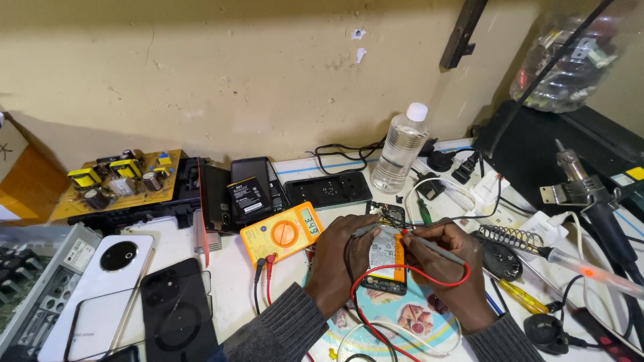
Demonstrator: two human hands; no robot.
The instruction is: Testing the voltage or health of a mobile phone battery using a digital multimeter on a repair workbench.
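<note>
Messy bench against a yellowish wall. The opened phone lies flat between my hands, battery up. My left hand pinches the black probe at its top edge, my right hand grips the red probe just beside it. The meter sits close to the left.

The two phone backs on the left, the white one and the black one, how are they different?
The white phone back is pale and glossy, while the black phone back is dark and matte. The white one lies further left and reaches further up the bench; the black one lies nearer the person's left hand. The white one's round camera ring is dark and stands out; the black one's rings barely show. Both lie flat, side by side.
</note>
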